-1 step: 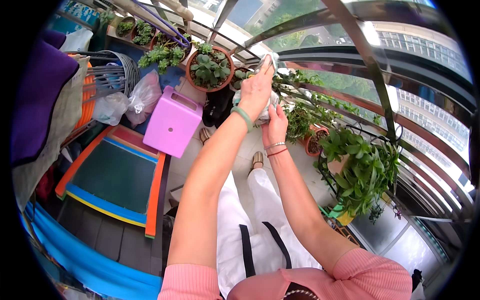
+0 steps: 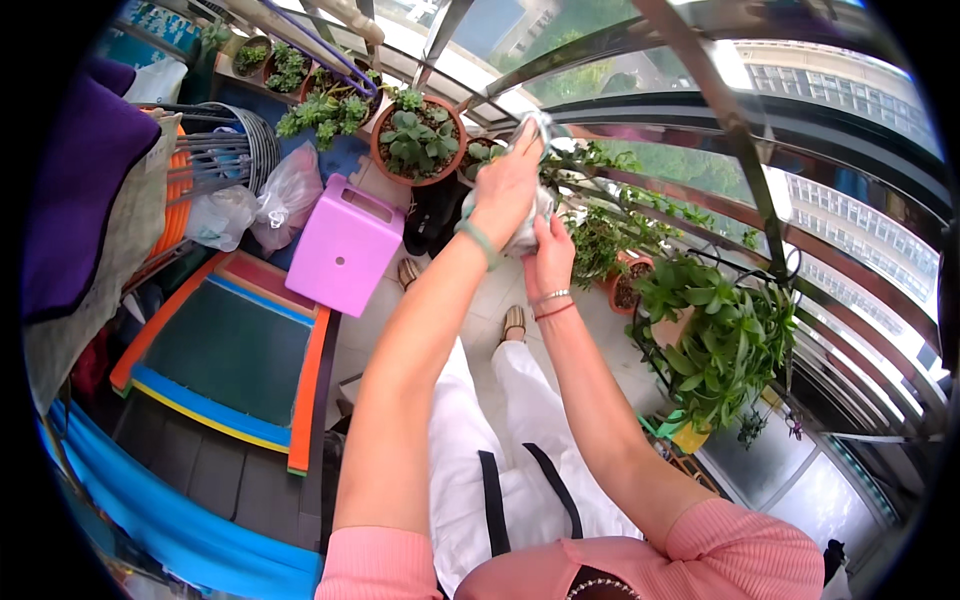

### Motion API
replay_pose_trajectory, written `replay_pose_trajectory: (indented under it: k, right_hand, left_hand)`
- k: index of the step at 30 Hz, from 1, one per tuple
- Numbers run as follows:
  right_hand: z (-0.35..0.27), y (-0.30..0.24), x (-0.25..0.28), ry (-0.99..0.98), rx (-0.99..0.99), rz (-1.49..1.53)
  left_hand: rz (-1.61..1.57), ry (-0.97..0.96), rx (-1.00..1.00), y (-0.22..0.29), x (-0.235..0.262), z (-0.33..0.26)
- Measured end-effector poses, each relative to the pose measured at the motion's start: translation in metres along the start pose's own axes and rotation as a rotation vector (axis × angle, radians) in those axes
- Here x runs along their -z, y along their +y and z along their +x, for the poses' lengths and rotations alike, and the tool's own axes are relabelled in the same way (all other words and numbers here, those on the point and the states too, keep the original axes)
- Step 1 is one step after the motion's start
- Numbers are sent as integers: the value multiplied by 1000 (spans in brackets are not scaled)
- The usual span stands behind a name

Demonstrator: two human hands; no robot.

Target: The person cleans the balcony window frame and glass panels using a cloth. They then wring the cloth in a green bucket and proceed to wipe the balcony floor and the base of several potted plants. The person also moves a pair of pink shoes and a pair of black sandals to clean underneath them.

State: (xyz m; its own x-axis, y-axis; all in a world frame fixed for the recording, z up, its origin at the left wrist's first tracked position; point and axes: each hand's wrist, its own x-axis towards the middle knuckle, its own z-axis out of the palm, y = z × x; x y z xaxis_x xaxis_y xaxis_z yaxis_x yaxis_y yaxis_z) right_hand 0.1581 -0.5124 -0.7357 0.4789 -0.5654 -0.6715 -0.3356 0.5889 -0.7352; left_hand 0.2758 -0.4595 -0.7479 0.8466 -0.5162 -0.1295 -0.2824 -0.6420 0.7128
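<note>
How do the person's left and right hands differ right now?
The left hand reaches farther from the body than the right hand. The left hand has a thick green bangle at its wrist; the right hand has a thin silver bracelet and a red cord. Both touch the pale cloth.

The left hand (image 2: pixel 508 190) partly hides the cloth (image 2: pixel 523 238)

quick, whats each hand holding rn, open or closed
Left hand: closed on a pale cloth.
Right hand: at the cloth's lower part; grip unclear.
</note>
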Motion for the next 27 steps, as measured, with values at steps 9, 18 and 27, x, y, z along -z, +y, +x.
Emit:
replay_pose_trajectory:
  k: [9, 18, 27]
  right_hand:
    - [-96, 30, 80, -74, -150, -189]
    - [-139, 5, 202, -185, -201, -415]
    - [-188, -50, 342, -350, -217, -620]
  left_hand:
    - [-318, 42, 356, 17, -10, -148]
    - [-706, 109, 647, 83, -100, -264]
    - [-1031, 139, 783, 214, -145, -363]
